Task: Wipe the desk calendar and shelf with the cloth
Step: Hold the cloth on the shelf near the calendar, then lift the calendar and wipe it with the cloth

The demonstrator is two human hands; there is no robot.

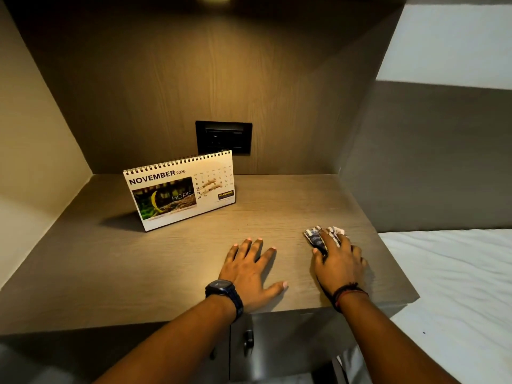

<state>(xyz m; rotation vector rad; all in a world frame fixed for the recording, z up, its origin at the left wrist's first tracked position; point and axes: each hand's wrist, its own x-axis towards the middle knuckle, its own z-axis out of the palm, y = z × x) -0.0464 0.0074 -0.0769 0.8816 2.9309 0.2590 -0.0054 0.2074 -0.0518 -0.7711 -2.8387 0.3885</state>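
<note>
A spiral-bound desk calendar (180, 189) showing November 2026 stands upright on the wooden shelf (110, 259), left of centre and near the back. My left hand (249, 270), with a dark watch on the wrist, lies flat on the shelf with fingers spread and holds nothing. To its right, my right hand (340, 261) presses down on a crumpled patterned cloth (318, 236), which pokes out from under the fingers. Both hands are in front of and to the right of the calendar, apart from it.
A black wall socket (224, 137) sits in the back panel behind the calendar. Side walls enclose the shelf left and right. A drawer front with a handle (248, 342) is below the shelf edge. A white bed (457, 286) lies to the right.
</note>
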